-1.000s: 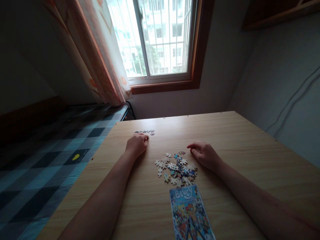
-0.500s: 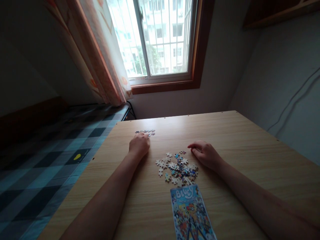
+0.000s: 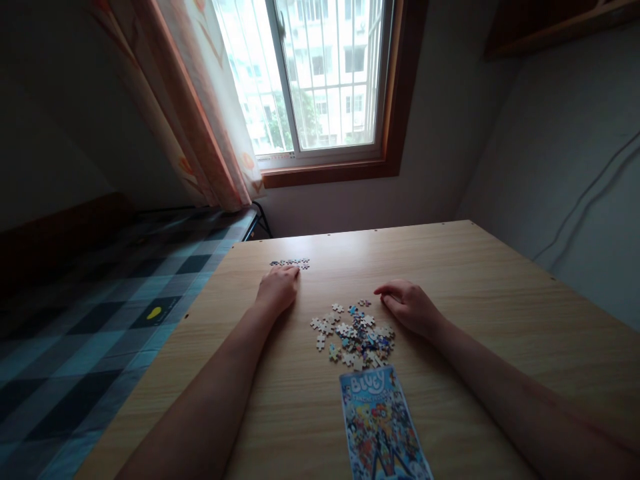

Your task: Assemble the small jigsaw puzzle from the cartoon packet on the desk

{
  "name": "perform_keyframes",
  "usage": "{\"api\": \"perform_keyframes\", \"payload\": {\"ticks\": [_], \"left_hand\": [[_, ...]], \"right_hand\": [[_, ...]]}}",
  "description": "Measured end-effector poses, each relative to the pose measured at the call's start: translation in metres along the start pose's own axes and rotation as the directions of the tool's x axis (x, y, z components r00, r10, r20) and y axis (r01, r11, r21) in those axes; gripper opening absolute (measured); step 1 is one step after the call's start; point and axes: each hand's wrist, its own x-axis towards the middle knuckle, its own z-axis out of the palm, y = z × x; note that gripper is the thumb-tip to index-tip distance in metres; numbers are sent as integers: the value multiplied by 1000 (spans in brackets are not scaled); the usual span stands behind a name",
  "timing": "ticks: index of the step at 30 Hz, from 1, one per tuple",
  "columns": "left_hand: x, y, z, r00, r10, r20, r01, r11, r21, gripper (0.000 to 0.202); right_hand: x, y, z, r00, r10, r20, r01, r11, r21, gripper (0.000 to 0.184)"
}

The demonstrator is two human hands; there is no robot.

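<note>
At the far left of the table my left hand is bent over, its fingertips together on a small puzzle piece at the lower edge of the joined puzzle strip. Its fingers hide most of that piece. My right hand rests on the table with the index finger stretched out and the other fingers loosely curled, holding nothing. Just left of it lies a heap of loose puzzle pieces, some face up and some showing pale backs. Below the heap is a blue picture sheet marked "Bluey".
The wooden table has its far edge below a barred window. A bed with a checked cover stands along the left side, beneath a floral curtain. A cable hangs on the right wall.
The fingers of my left hand have flattened slightly at the strip, and the piece beside them sits closer to the upper row. My right hand stays in place.
</note>
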Motion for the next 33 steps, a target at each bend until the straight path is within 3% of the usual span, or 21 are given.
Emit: {"api": "perform_keyframes", "payload": {"ticks": [10,15,22,28,33], "left_hand": [[0,2,5,998,-47,-41,46,999,-18,35],[-1,2,4,1000,26,-3,-26,1000,3,31],[7,-16,7,993,114,36,-113,993,-39,39],[10,-23,11,993,120,11,-120,991,-58,41],[9,-15,9,998,63,-26,-65,996,-66,40]], "right_hand": [[1,0,0,1000,6,8,-6,1000,0,26],[1,0,0,1000,4,14,-4,1000,5,26],[1,1,0,1000,0,12,0,1000,20,25],[1,1,1,1000,9,17,-10,1000,16,24],[1,1,1,1000,0,18,0,1000,14,24]]}}
